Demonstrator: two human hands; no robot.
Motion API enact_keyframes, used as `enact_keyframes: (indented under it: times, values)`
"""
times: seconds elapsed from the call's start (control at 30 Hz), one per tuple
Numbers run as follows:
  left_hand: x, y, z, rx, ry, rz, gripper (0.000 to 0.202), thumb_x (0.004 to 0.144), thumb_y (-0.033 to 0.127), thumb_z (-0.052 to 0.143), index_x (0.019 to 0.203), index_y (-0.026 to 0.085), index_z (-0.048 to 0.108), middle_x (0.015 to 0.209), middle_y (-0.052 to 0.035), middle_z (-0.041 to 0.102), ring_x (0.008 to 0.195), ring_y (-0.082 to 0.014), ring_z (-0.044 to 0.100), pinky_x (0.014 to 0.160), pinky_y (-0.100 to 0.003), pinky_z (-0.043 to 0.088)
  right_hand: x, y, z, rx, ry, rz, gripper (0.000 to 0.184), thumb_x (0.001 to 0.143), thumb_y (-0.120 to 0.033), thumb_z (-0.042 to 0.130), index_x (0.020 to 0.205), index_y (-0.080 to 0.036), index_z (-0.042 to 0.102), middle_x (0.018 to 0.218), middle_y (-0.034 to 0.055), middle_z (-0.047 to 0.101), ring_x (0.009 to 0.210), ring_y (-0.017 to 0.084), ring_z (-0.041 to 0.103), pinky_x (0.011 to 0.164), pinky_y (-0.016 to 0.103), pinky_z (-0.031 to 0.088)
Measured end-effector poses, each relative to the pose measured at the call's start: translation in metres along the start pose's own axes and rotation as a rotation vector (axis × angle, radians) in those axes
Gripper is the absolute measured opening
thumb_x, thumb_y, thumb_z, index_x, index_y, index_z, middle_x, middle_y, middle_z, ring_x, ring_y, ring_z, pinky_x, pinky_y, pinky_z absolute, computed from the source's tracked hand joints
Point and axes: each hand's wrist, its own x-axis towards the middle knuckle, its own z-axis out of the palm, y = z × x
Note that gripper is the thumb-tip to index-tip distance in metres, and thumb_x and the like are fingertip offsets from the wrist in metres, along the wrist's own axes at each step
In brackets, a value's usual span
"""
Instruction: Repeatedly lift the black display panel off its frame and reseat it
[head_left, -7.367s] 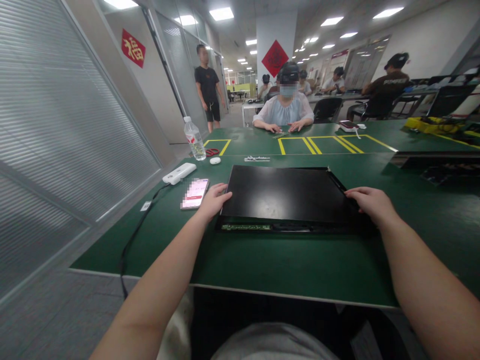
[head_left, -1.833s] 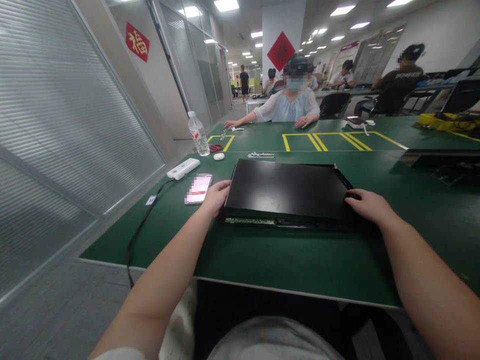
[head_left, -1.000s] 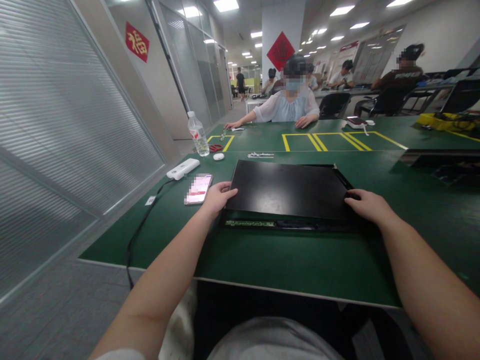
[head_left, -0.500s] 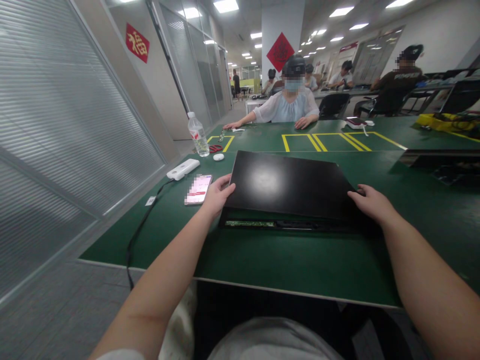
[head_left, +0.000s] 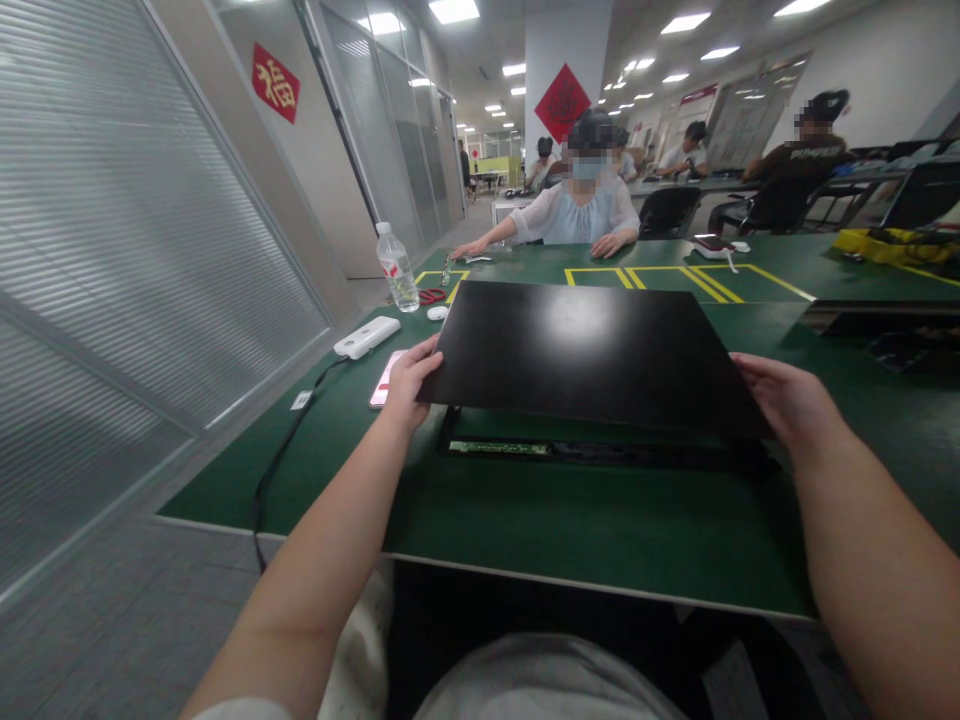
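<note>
Two opposite edges of the black panel point(head_left: 585, 355) are grasped by the left hand point(head_left: 409, 384) and right hand point(head_left: 796, 402), probably to balance it above the dark frame point(head_left: 637, 457).

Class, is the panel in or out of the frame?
Out: both hands hold the panel above the frame, green table showing between.

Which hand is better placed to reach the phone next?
Probably the left hand: it holds the black panel near the phone, whereas the right hand holds the opposite edge, farther away.
</note>
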Motion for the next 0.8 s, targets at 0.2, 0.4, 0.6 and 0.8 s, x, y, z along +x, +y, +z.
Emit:
enact_keyframes:
  times: [0.2, 0.4, 0.6, 0.8]
  values:
    - [-0.004, 0.003, 0.007, -0.014, -0.041, -0.011, 0.048, 0.058, 0.024, 0.085, 0.105, 0.015, 0.079, 0.110, -0.0103, 0.079, 0.111, -0.0314, 0.071, 0.099, -0.042, 0.053, -0.027, -0.016, 0.009, 0.235, 0.044, 0.074, 0.024, 0.073, -0.018, 0.062, 0.093, -0.019, 0.074, 0.083, 0.0065, 0.077, 0.076, 0.026, 0.073, 0.077, 0.043, 0.063]
    - [-0.004, 0.006, 0.008, 0.028, -0.026, -0.020, 0.048, 0.058, 0.030, 0.086, 0.102, 0.015, 0.080, 0.101, -0.0095, 0.080, 0.107, -0.0321, 0.071, 0.098, -0.042, 0.052, -0.031, -0.019, 0.015, 0.318, 0.119, 0.213, 0.031, 0.079, -0.017, 0.056, 0.105, -0.016, 0.074, 0.082, 0.0077, 0.077, 0.073, 0.027, 0.074, 0.075, 0.047, 0.065]
    - [0.007, -0.014, -0.005, 0.337, 0.014, -0.045, 0.040, 0.070, 0.049, 0.080, 0.095, 0.019, 0.081, 0.108, -0.0112, 0.079, 0.116, -0.0326, 0.066, 0.103, -0.045, 0.048, -0.032, -0.027, 0.013, 0.315, 0.175, 0.089, 0.032, 0.083, -0.018, 0.053, 0.108, -0.014, 0.073, 0.089, 0.0128, 0.076, 0.086, 0.030, 0.074, 0.084, 0.051, 0.063]
    - [0.010, -0.028, -0.021, 0.983, -0.086, 0.174, 0.032, 0.073, 0.031, 0.074, 0.103, 0.023, 0.082, 0.106, -0.0106, 0.077, 0.101, -0.0317, 0.068, 0.098, -0.045, 0.051, -0.021, -0.017, 0.010, 0.345, 0.186, -0.160, 0.030, 0.085, -0.021, 0.050, 0.103, -0.013, 0.071, 0.108, 0.0154, 0.072, 0.102, 0.029, 0.070, 0.094, 0.051, 0.058]
